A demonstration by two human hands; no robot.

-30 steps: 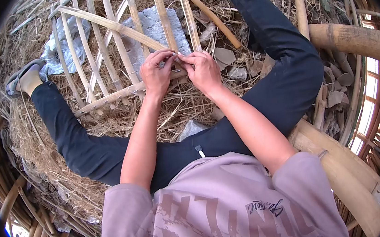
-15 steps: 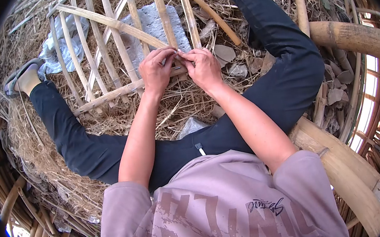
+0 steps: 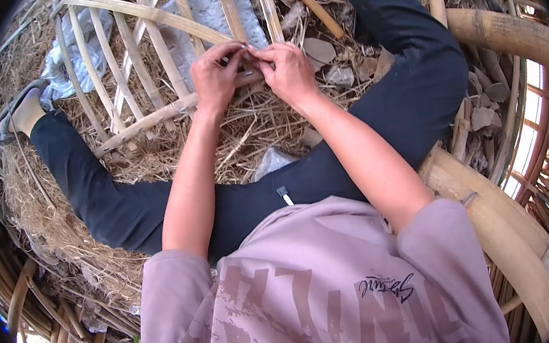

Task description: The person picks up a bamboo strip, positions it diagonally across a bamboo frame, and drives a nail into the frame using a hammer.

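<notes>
My left hand and my right hand meet fingertip to fingertip over the lower right corner of a bamboo slat frame. Fingers and thumb are pinched together on both hands. Something tiny and pale shows between the tips, too small to make out. A diagonal slat runs from the frame's upper left down to my fingers. Under the slats lies a grey stone block.
A wooden handle lies right of the frame, its far end out of view. Clear plastic is at the left. Broken shards lie near my right leg, and a thick bamboo pole juts in at the right.
The whole view has tilted, so the frame and both hands appear higher. The hammer's head has left the picture. My fingertips stay together at the frame's corner.
</notes>
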